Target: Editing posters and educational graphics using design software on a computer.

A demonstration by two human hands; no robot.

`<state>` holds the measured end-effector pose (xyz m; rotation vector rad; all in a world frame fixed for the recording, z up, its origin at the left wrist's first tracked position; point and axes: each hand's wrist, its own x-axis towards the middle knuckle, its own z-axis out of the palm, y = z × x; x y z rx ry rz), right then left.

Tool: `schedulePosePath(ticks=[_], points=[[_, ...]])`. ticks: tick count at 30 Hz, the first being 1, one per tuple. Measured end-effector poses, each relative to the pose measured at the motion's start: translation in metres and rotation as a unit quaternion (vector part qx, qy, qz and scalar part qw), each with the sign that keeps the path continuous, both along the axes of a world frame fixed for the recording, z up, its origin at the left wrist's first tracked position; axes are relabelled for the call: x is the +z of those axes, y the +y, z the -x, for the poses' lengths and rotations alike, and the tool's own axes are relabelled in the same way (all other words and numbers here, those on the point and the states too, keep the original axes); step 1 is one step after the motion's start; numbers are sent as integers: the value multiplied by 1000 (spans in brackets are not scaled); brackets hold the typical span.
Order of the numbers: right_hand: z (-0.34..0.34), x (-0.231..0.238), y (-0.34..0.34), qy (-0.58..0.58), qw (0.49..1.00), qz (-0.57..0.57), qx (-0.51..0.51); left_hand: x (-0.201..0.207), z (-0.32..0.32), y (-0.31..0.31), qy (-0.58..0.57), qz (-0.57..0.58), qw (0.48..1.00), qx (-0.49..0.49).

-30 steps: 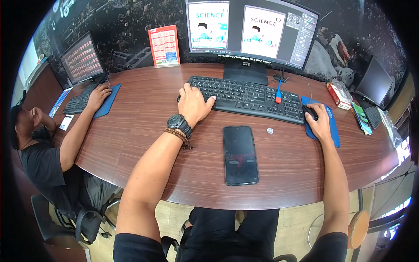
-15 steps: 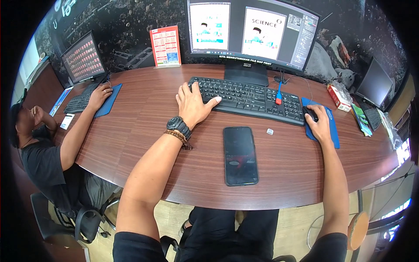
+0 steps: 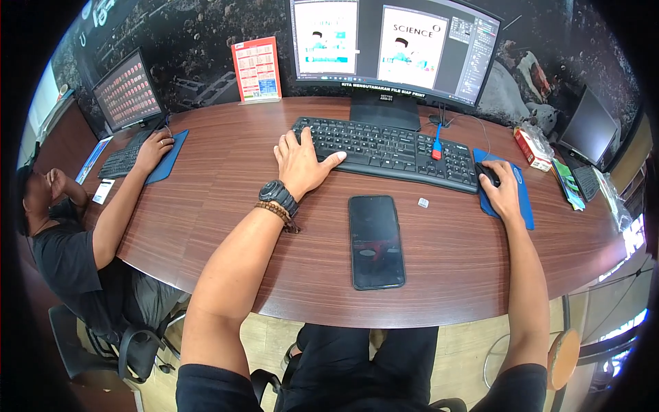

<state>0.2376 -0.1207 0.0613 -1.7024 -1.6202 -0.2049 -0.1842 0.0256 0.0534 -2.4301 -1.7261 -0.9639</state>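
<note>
On the curved brown tabletop (image 3: 446, 275), my left grip (image 3: 300, 168) lies spread over the left end of a black keyboard (image 3: 384, 147), clasping nothing, thumb near its front edge. Past the keyboard's right end, my right grip (image 3: 504, 189) curls over a dark mouse (image 3: 489, 174) on a blue pad (image 3: 521, 209). Dark phone (image 3: 377, 242) flat, my side of the keyboard; small pale cube (image 3: 423, 202) near its far right corner.

- Left of the black keyboard (image 3: 377, 152), past the left hand (image 3: 299, 165): a broad open stretch of desk (image 3: 213, 154)
- Behind it: the monitor stand (image 3: 384, 115) blocks
- Right of it: the right hand (image 3: 504, 187) on the mouse (image 3: 488, 174)
- In front of it: a phone (image 3: 377, 242) and small pale cube (image 3: 423, 202), bare room between phone and left forearm (image 3: 237, 257)
</note>
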Motion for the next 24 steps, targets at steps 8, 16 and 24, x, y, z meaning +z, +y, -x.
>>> schedulePosePath(ticks=[8,16,24], points=[[-5,-2,-3,-4,1000,1,-12,2,-5,-3,13,-2,1000,2],[-5,-8,6,-8,999,-14,-30,0,4,2,14,-7,1000,6],[-3,-6,2,9,999,-2,-50,-2,1,2,28,-5,1000,11]])
